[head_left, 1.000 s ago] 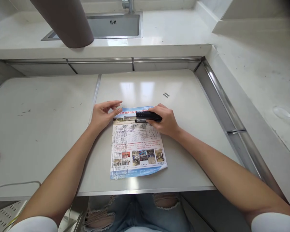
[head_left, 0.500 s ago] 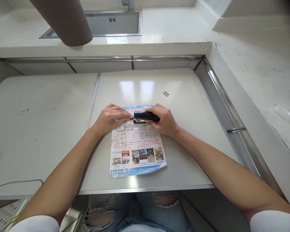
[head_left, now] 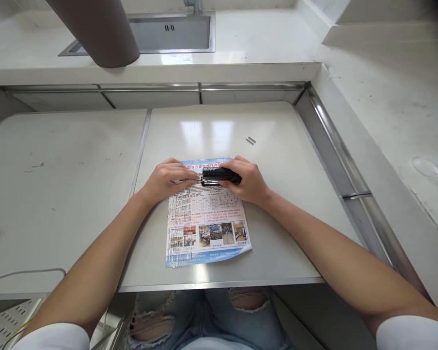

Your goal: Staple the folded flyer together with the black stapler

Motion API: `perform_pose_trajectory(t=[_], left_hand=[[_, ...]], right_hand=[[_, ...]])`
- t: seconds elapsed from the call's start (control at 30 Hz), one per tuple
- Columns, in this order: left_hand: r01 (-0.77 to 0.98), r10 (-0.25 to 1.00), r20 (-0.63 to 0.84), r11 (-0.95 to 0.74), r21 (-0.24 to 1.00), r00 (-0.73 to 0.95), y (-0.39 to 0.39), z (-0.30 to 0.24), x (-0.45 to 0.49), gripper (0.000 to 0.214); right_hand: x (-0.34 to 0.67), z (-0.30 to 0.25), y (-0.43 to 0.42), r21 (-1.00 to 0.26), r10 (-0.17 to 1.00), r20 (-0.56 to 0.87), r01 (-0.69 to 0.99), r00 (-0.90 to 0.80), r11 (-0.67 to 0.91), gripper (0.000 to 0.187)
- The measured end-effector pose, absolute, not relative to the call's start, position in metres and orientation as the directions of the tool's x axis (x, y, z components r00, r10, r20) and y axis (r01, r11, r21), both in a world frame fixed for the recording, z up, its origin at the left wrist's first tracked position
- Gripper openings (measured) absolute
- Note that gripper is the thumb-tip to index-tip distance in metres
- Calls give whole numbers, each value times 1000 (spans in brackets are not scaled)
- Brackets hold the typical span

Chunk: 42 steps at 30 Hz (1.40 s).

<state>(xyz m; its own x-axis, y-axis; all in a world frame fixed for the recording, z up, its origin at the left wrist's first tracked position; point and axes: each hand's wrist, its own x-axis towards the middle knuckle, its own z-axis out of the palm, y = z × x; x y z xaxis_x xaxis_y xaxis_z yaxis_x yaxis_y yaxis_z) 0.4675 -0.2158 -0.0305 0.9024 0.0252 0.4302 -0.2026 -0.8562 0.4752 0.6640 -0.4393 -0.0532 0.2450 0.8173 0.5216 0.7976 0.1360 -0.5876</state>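
Observation:
A black stapler [head_left: 219,174] lies sideways above the upper part of a printed flyer [head_left: 208,214]. My right hand [head_left: 246,179] is wrapped round its rear end. At the stapler's front, the fingers of my left hand [head_left: 173,176] are pinched together on a small metal part that sticks out; whether this is the staple tray or loose staples I cannot tell. The flyer lies flat on the table, its lower right corner curled up, with many rows of staples along its left side.
Two short staple strips [head_left: 251,140] lie on the white table [head_left: 277,194] beyond my right hand. Loose staples are scattered on the left table half [head_left: 69,184]. Behind stand a brown column [head_left: 98,34] and a metal sink [head_left: 171,36]. A cable [head_left: 25,272] lies at front left.
My left fingers have shifted slightly right, against the stapler's front. The gap between the stapler's upper and lower parts looks a little smaller. My right hand stays in place.

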Motion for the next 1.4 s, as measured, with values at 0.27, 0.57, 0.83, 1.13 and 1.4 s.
perform_pose_trajectory(t=[0.27,0.57,0.83,1.13,1.4], left_hand=[[-219,-14,408,-860,460,913,-215,-33,468,15],[-199,2,405,-868,454,914,-215,-30,467,15],[-188,236,495,-725,663,836,-225,-18,464,13],[-170,291,422,-614,770,859,-223,-20,463,20],[-174,239,408,-638,750,881,-243,-18,472,25]], right_hand=[[663,-52,-440,-586,813,529,797,243,144,28],[665,-44,-442,-741,779,466,666,420,84,30],[671,-36,-446,-901,738,364,415,568,126,35],[671,-35,-448,-894,781,404,387,476,226,36],[669,-34,-447,-863,803,462,400,376,309,37]])
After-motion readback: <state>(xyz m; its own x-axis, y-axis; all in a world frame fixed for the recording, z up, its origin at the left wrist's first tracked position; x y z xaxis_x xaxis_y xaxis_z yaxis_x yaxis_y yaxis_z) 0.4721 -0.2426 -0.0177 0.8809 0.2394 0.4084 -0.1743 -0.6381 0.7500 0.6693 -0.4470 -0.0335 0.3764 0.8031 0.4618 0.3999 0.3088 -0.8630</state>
